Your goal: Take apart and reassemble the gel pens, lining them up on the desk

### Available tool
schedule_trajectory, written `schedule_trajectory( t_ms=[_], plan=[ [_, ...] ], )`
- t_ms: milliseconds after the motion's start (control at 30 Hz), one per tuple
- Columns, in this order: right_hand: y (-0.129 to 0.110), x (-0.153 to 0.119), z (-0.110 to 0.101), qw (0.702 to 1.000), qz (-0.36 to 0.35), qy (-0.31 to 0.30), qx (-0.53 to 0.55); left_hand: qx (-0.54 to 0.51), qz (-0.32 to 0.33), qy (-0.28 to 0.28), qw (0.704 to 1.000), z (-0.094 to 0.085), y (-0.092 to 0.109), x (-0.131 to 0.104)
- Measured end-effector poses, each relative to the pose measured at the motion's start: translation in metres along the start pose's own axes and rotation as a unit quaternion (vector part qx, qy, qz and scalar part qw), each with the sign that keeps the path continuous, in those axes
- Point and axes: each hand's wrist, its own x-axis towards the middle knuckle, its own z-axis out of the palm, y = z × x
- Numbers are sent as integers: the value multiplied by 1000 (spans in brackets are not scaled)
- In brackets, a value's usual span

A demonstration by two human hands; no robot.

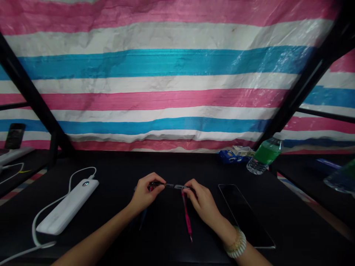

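Observation:
Near the middle of the black table, my left hand (147,189) pinches a slim dark pen (168,185) whose clear end points right. Facing it, my right hand (201,199) has its fingertips closed on a small clear cap-like piece (179,187). The two pieces lie almost in line, their ends very close; I cannot tell if they touch. A pink pen (187,218) lies just below and left of my right hand, tip towards me. Under my left hand, a blue pen (143,218) shows faintly, its upper part hidden by the hand.
A white power bank (68,207) with a white cable lies left. On the right are a dark phone (245,214), a tilted bottle of green label or liquid (265,154) and a blue box (232,156). Black frame bars (301,79) and striped sheeting (166,62) stand behind.

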Motion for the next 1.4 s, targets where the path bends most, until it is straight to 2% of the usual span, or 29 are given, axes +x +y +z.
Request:
schedule_trajectory(
  t_ms=[133, 233, 433, 633, 800, 867, 967, 1033, 1167, 1233, 1300, 1400],
  plan=[
    [4, -1, 2, 997, -5, 8, -70, 10, 42, 13, 999, 5, -1, -3],
    [5, -1, 5, 997, 21, -11, -70, 25, 86, 39, 995, 9, -1, -6],
    [4, 1, 9, 987, 110, -61, 104, 44, 213, 87, 972, 10, -1, -9],
    [8, 3, 7, 922, 190, -157, 299, 94, 308, 108, 941, 9, -1, -13],
    [7, 3, 6, 867, 201, -193, 414, 123, 349, 121, 921, 8, -1, -14],
    [8, 2, 8, 855, 202, -195, 437, 130, 352, 121, 919, 7, 0, -13],
    [12, 2, 11, 856, 206, -181, 437, 117, 331, 113, 929, 3, 4, -10],
    [12, 2, 13, 872, 209, -172, 408, 81, 293, 92, 948, 0, 10, -9],
    [3, -1, 11, 956, 139, -105, 235, -98, 141, 74, 982, -4, 19, -6],
    [-3, -3, 10, 973, 108, -86, 184, -220, 60, 88, 970, -2, 21, -4],
    [-7, -5, 11, 972, 109, -95, 185, -312, -7, 105, 944, 0, 19, -2],
    [-9, -5, 14, 975, 92, -117, 168, -401, -68, 113, 906, 6, 15, -1]
  ],
)
